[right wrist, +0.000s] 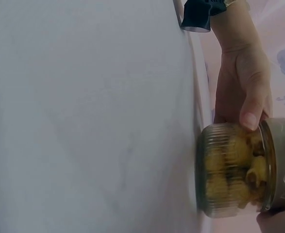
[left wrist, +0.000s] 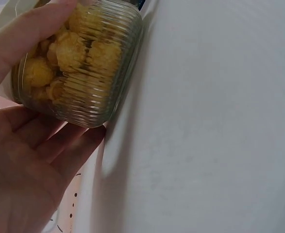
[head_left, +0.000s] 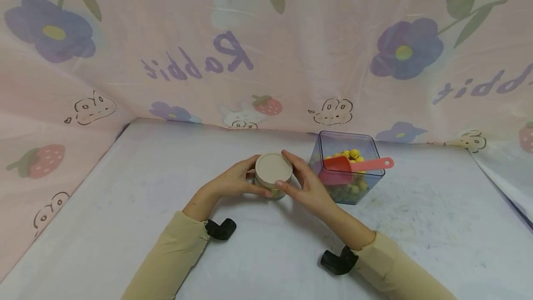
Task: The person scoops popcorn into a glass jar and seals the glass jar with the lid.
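Note:
A ribbed glass jar of yellow popcorn stands on the white table, capped by a cream lid. My left hand grips the glass, its thumb across the near side and its fingers round the far side. From the right, my right hand holds the lid by its rim, thumb at the front and fingers behind. The right wrist view shows the jar side-on, the left hand's thumb on the glass just below the lid; most of the right hand is out of that picture.
Right of the jar, close to the right hand, stands a clear bluish square container with more yellow popcorn. A pink scoop lies in it, its handle jutting over the right rim. Behind the table hangs a pink printed curtain.

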`<state>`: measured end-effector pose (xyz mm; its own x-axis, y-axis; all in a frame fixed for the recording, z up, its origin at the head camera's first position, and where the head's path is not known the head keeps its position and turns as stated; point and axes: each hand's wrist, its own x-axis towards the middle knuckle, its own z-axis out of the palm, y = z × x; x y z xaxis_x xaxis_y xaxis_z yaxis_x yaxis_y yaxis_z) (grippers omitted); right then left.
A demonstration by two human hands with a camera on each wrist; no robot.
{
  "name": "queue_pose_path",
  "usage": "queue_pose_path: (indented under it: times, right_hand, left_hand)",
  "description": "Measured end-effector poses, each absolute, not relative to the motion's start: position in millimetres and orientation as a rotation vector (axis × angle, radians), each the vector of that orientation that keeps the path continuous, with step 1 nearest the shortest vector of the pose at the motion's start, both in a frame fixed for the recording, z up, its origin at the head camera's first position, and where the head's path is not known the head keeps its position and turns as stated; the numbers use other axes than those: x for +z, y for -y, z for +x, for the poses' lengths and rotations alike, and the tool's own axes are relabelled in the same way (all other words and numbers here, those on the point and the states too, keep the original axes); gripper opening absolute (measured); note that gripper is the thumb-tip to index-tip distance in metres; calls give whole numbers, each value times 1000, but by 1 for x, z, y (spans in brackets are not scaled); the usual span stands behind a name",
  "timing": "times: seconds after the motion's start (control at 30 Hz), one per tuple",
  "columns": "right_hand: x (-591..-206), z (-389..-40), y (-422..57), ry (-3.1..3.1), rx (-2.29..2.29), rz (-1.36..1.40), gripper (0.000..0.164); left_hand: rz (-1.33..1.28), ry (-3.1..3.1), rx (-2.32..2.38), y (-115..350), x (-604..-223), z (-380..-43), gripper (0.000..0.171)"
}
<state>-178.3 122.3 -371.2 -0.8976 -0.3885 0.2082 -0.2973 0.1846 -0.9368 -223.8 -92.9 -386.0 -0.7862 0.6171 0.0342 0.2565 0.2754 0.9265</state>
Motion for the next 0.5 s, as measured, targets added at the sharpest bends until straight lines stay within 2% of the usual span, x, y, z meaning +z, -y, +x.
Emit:
queue_pose_path:
  times: [0.5]
  right_hand:
    - [-372,-177,-111,-2487,-1857,-434,78]
  left_hand:
    - [801,-2213,1508,93,-388,-225,77]
